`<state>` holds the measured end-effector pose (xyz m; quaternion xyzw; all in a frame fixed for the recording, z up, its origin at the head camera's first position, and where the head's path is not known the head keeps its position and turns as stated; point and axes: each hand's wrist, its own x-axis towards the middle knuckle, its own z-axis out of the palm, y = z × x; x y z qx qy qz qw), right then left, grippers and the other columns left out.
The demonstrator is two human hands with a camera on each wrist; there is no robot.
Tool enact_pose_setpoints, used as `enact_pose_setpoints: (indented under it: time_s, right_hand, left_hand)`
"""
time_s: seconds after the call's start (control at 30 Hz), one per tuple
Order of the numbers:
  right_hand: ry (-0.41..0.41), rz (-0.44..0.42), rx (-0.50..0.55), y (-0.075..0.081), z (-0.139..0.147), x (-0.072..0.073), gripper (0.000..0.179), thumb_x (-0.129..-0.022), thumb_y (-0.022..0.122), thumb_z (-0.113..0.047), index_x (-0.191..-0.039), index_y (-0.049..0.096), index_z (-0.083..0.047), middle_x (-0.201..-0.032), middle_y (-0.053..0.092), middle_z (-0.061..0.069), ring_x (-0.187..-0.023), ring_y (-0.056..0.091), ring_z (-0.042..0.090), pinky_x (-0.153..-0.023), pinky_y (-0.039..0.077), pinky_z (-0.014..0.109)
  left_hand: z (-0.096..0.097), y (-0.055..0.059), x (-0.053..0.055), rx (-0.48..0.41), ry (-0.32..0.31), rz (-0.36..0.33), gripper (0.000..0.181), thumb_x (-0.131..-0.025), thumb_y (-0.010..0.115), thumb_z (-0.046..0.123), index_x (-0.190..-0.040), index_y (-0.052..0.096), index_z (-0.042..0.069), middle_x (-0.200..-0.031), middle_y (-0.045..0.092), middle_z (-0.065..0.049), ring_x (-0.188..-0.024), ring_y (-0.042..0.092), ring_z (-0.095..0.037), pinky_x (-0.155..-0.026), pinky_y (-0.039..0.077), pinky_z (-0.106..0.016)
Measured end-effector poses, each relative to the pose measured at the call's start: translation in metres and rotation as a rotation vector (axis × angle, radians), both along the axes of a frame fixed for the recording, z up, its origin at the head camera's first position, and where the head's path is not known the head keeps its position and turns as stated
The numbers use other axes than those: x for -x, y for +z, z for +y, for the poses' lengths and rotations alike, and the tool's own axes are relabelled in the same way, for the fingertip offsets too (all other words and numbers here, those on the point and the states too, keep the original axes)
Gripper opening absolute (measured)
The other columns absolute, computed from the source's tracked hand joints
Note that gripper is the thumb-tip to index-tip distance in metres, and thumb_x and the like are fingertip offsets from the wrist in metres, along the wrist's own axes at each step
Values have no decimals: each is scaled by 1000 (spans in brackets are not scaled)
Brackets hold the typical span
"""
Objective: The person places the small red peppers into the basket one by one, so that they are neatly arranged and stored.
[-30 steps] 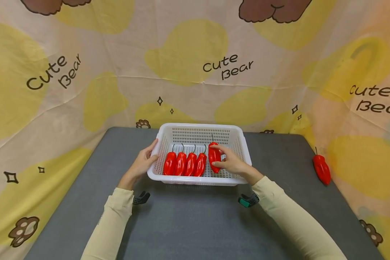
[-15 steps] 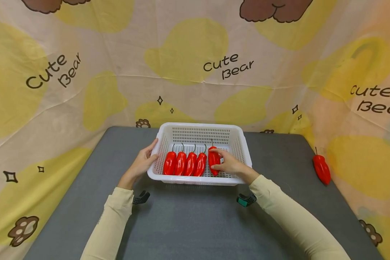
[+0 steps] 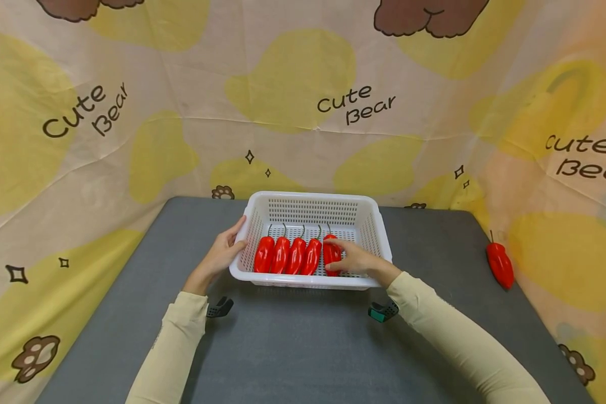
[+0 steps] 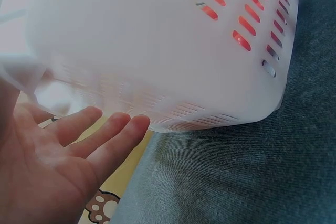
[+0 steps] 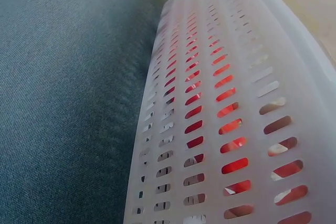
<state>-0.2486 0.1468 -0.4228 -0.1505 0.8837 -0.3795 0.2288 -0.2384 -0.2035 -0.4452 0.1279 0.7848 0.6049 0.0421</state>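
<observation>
A white perforated plastic basket (image 3: pixel 308 279) holds several red chili peppers (image 3: pixel 296 256) with green stems, lying side by side in a row. My left hand (image 3: pixel 221 255) grips the basket's left rim; in the left wrist view its fingers (image 4: pixel 118 148) lie along the outer wall. My right hand (image 3: pixel 357 259) reaches in over the right front and pinches the rightmost chili pepper (image 3: pixel 330 257) between thumb and fingers, low in the basket beside the row. In the right wrist view the basket wall (image 5: pixel 249 129) covers this hand, with red showing through the slots.
Another red chili pepper (image 3: pixel 500 265) lies at the right edge of the dark grey table (image 3: pixel 293 348), by the cloth. Printed cloth (image 3: pixel 293 78) hangs behind and on both sides. Wrist camera mounts (image 3: pixel 382 310) sit under both wrists.
My right hand has lowered the chili pepper toward the basket's front, bringing it level with the row. My left hand has stayed on the rim.
</observation>
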Motion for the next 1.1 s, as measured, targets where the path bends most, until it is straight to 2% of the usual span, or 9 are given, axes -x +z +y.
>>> enact_pose_setpoints:
  time_s: [0.1, 0.2, 0.4, 0.47, 0.57, 0.67, 0.83, 1.1]
  right_hand:
    - [13, -32, -4, 2, 1, 1, 77, -90, 74, -20, -157, 37, -12, -150, 45, 21, -121, 50, 31, -94, 57, 39]
    - [24, -69, -8, 2, 2, 2, 79, -90, 75, -22, -158, 35, -13, -147, 46, 22, -105, 59, 32, -83, 57, 33]
    - [22, -118, -59, 4, 1, 0, 80, -90, 73, -32, -159, 35, -18, -140, 50, 17, -98, 58, 25, -91, 53, 38]
    - [18, -134, -69, 3, 1, 0, 78, -92, 72, -34, -159, 35, -19, -132, 55, 16, -90, 59, 22, -86, 53, 35]
    - [17, -151, -71, 1, 0, 1, 77, -93, 69, -36, -159, 34, -20, -130, 56, 17, -76, 59, 21, -76, 52, 29]
    - [32, -149, -63, -1, 0, 1, 76, -94, 67, -35, -159, 33, -18, -129, 56, 16, -74, 58, 17, -71, 50, 25]
    - [54, -135, -69, -1, 0, 2, 74, -96, 65, -35, -160, 32, -17, -121, 59, 15, -74, 58, 17, -71, 49, 26]
    - [56, -124, -81, -1, -1, 2, 74, -97, 65, -34, -160, 31, -16, -137, 53, 20, -75, 61, 17, -75, 53, 27]
  left_hand:
    - [0, 0, 0, -4, 2, -4, 68, -102, 45, 1, -162, 15, 9, -166, 20, -25, -140, 41, -44, -105, 46, -57]
    - [0, 1, 0, -9, 3, -4, 68, -101, 45, 0, -162, 15, 9, -166, 21, -26, -139, 42, -45, -105, 46, -58]
    - [0, 0, 1, -15, -6, 0, 69, -101, 45, 0, -162, 14, 7, -167, 18, -24, -142, 38, -45, -107, 43, -58]
    - [0, 0, 1, -17, -5, -2, 68, -101, 44, -1, -162, 14, 6, -167, 17, -24, -142, 38, -44, -108, 42, -58]
    - [0, 0, 0, -15, -1, -4, 68, -101, 45, -1, -162, 15, 6, -167, 18, -23, -142, 39, -44, -108, 43, -58]
    - [-1, 0, -1, -15, -1, -6, 68, -101, 45, 0, -162, 15, 6, -168, 17, -22, -142, 38, -43, -108, 42, -59]
    - [-1, -1, 1, -8, -8, -1, 68, -101, 44, 0, -162, 14, 7, -168, 17, -23, -142, 38, -44, -108, 42, -60]
    - [-2, -1, 0, -3, -8, 2, 69, -101, 45, 1, -162, 14, 7, -165, 20, -27, -140, 40, -44, -106, 45, -58]
